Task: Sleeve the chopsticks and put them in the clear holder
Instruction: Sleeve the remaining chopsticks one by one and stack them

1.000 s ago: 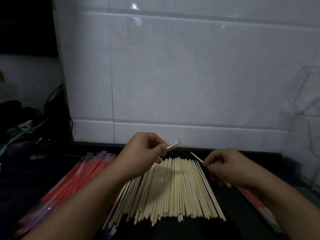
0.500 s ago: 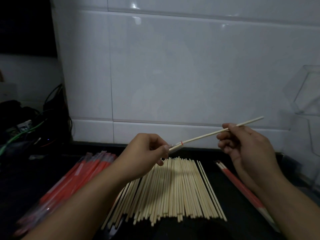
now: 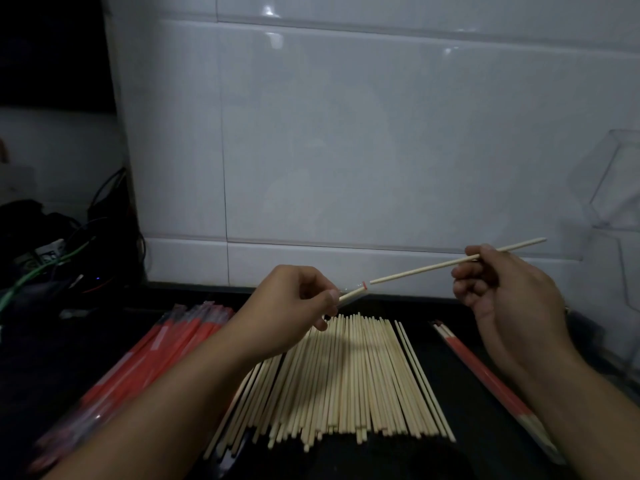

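**Chopstick tip backed off from the sleeve mouth**

White tiled wall behind a dark tabletop (image 3: 485, 393). Your left hand (image 3: 294, 306) pinches the open end of a sleeve (image 3: 353, 293); your right hand (image 3: 502, 289) pinches a bare chopstick (image 3: 433, 266) in the air. Half a second ago its tip met the sleeve mouth; now a small gap shows, so judge the insertion not yet made and re-aim. Loose chopsticks (image 3: 346, 375) lie mid-tabletop, empty sleeves (image 3: 156, 358) toward the left edge, one sleeved pair (image 3: 485, 375) toward the right, the clear holder (image 3: 616, 188) at the right edge.
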Action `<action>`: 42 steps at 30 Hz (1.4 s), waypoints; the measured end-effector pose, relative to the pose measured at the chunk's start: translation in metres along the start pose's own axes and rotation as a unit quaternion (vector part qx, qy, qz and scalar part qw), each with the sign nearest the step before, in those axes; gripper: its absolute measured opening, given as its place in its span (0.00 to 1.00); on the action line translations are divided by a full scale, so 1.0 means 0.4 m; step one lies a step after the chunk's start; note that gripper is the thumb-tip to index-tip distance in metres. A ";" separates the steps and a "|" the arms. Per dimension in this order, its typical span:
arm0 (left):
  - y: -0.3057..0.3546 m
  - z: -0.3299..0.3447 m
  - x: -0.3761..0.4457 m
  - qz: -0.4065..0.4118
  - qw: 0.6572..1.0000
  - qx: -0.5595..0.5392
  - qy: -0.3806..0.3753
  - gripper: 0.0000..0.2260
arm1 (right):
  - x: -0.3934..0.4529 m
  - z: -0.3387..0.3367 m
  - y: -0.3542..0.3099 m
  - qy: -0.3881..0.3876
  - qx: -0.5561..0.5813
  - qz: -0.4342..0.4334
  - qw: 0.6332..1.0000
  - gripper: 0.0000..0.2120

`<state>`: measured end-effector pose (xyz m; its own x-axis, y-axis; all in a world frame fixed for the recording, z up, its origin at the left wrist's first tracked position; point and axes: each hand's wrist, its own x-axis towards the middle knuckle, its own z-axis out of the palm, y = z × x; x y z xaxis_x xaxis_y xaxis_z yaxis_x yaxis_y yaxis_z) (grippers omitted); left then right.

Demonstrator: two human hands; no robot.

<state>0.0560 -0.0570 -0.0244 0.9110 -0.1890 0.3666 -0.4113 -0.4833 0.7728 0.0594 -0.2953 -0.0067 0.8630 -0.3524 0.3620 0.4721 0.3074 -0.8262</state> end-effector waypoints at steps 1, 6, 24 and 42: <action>0.000 0.000 0.000 0.000 1.000 0.000 0.001 0.05 | -0.001 0.001 0.004 -0.005 -0.006 0.000 1.000 0.10; 0.001 0.003 0.001 -0.005 1.000 0.008 -0.001 0.05 | -0.008 0.002 0.013 -0.022 -0.022 0.003 1.000 0.10; 0.003 0.009 0.001 -0.004 1.000 0.009 -0.005 0.05 | -0.065 0.040 0.048 -0.175 -0.188 0.082 0.963 0.10; 0.002 0.013 -0.001 -0.006 1.000 0.022 0.012 0.05 | -0.113 0.044 0.086 -0.333 -0.435 -0.053 0.835 0.22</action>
<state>0.0555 -0.0617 -0.0267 0.9142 -0.1626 0.3712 -0.3989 -0.5228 0.7534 0.0396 -0.2531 -0.0438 0.8699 0.3220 0.3736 0.4932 -0.5542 -0.6706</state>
